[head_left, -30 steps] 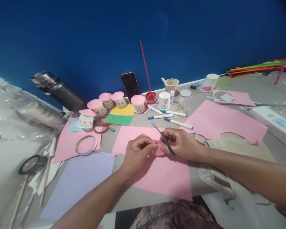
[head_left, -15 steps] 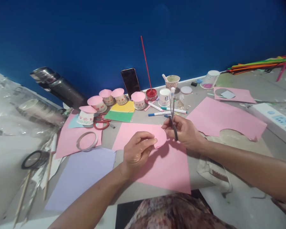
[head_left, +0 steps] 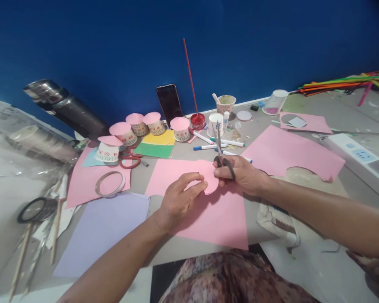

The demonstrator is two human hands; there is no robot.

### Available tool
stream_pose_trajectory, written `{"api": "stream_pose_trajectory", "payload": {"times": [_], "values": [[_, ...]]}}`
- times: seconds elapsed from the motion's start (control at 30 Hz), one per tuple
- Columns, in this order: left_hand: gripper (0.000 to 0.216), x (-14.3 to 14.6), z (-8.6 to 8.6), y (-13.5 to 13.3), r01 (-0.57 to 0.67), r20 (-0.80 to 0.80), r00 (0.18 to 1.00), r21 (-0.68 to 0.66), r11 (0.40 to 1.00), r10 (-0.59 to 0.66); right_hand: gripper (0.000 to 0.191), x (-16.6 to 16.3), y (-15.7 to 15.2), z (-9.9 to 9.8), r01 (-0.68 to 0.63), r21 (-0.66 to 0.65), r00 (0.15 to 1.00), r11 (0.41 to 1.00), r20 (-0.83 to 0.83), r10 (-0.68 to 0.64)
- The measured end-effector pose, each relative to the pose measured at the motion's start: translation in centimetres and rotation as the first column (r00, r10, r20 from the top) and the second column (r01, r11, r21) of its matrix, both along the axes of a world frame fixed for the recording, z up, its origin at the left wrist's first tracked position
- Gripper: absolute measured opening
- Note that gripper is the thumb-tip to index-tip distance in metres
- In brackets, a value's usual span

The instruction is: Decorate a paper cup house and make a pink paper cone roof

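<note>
Between thumb and fingers of my left hand (head_left: 180, 198) is a rounded pink paper disc (head_left: 211, 180), held above a larger pink paper sheet (head_left: 221, 223). My right hand (head_left: 244, 174) is closed on black-handled scissors (head_left: 219, 141), whose blades point up and away from me, slightly parted. The thumb of that hand lies at the disc's right edge; whether it grips the paper too, I cannot tell. Several white paper cups with drawn flowers and pink paper tops, one of them a cup (head_left: 181, 130) near the middle, stand beyond my hands.
Markers (head_left: 206, 147) lie behind the scissors. A roll of tape (head_left: 110, 184), red-handled scissors (head_left: 129, 160) and a lilac sheet (head_left: 104, 235) are on the left. At the back stand a phone (head_left: 169, 103) and a dark flask (head_left: 66, 109). Cut pink paper (head_left: 293, 149) lies right.
My right hand has turned the scissors so the blades stand more to the left, and its thumb has come closer to the disc. The left hand keeps its pinch. The view has shifted slightly.
</note>
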State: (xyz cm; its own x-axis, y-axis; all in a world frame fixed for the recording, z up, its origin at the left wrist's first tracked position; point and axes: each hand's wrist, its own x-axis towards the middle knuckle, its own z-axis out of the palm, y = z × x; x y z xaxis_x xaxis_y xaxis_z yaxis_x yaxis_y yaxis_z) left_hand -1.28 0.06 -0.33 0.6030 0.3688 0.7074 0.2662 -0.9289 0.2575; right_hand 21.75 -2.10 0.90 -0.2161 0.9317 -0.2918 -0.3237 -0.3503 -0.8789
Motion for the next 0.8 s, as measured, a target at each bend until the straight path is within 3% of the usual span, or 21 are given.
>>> {"api": "stream_pose_trajectory", "payload": {"times": [0.1, 0.13, 0.17, 0.2, 0.27, 0.3, 0.33, 0.37, 0.4, 0.47, 0.67, 0.8], "values": [[0.025, 0.7, 0.4, -0.3, 0.017, 0.074, 0.997, -0.145, 0.989, -0.007, 0.038, -0.1, -0.3, 0.5, 0.043, 0.079, 0.988, 0.996, 0.145, -0.054], [0.023, 0.9, 0.6, -0.5, 0.007, 0.133, 0.991, -0.27, 0.963, 0.03, 0.037, -0.1, -0.4, 0.7, 0.057, 0.111, 0.977, 0.992, 0.198, -0.078], [0.02, 1.2, 0.8, -0.6, 0.007, 0.199, 0.976, -0.438, 0.899, 0.089, 0.035, -0.2, -0.5, 0.9, 0.075, 0.142, 0.964, 0.987, 0.243, -0.108], [0.017, 1.4, 1.0, -0.8, 0.036, 0.25, 0.955, -0.627, 0.778, 0.157, 0.034, -0.2, -0.5, 1.0, 0.092, 0.173, 0.95, 0.981, 0.281, -0.139], [0.016, 1.8, 1.3, -1.0, 0.181, 0.293, 0.926, -0.899, 0.399, 0.239, 0.032, -0.2, -0.6, 1.2, 0.112, 0.227, 0.923, 0.967, 0.338, -0.187], [0.023, 1.9, 1.4, -1.1, 0.247, 0.292, 0.926, -0.948, 0.2, 0.238, 0.031, -0.3, -0.6, 1.2, 0.11, 0.246, 0.914, 0.963, 0.357, -0.195], [0.03, 2.1, 1.5, -1.2, 0.279, 0.281, 0.934, -0.959, 0.039, 0.22, 0.03, -0.3, -0.6, 1.2, 0.102, 0.259, 0.907, 0.961, 0.372, -0.196], [0.035, 2.2, 1.5, -1.3, 0.28, 0.262, 0.944, -0.958, -0.067, 0.2, 0.03, -0.4, -0.6, 1.1, 0.092, 0.266, 0.902, 0.96, 0.385, -0.193], [0.038, 2.2, 1.6, -1.3, 0.261, 0.235, 0.953, -0.957, -0.125, 0.19, 0.029, -0.4, -0.6, 1.1, 0.084, 0.266, 0.9, 0.96, 0.392, -0.187], [0.038, 2.3, 1.8, -1.4, 0.204, 0.175, 0.966, -0.967, -0.15, 0.189, 0.03, -0.5, -0.5, 1.0, 0.085, 0.247, 0.905, 0.965, 0.386, -0.178], [0.037, 2.0, 2.2, -1.2, 0.135, 0.116, 0.976, -0.987, -0.093, 0.185, 0.035, -0.3, -0.1, 0.8, 0.061, 0.079, 0.977, 0.995, 0.2, -0.075], [0.037, 1.9, 2.0, -1.3, 0.094, 0.085, 0.975, -0.995, -0.037, 0.204, 0.035, -0.2, 0.0, 0.9, 0.028, 0.075, 0.986, 0.997, 0.16, -0.039]]}}
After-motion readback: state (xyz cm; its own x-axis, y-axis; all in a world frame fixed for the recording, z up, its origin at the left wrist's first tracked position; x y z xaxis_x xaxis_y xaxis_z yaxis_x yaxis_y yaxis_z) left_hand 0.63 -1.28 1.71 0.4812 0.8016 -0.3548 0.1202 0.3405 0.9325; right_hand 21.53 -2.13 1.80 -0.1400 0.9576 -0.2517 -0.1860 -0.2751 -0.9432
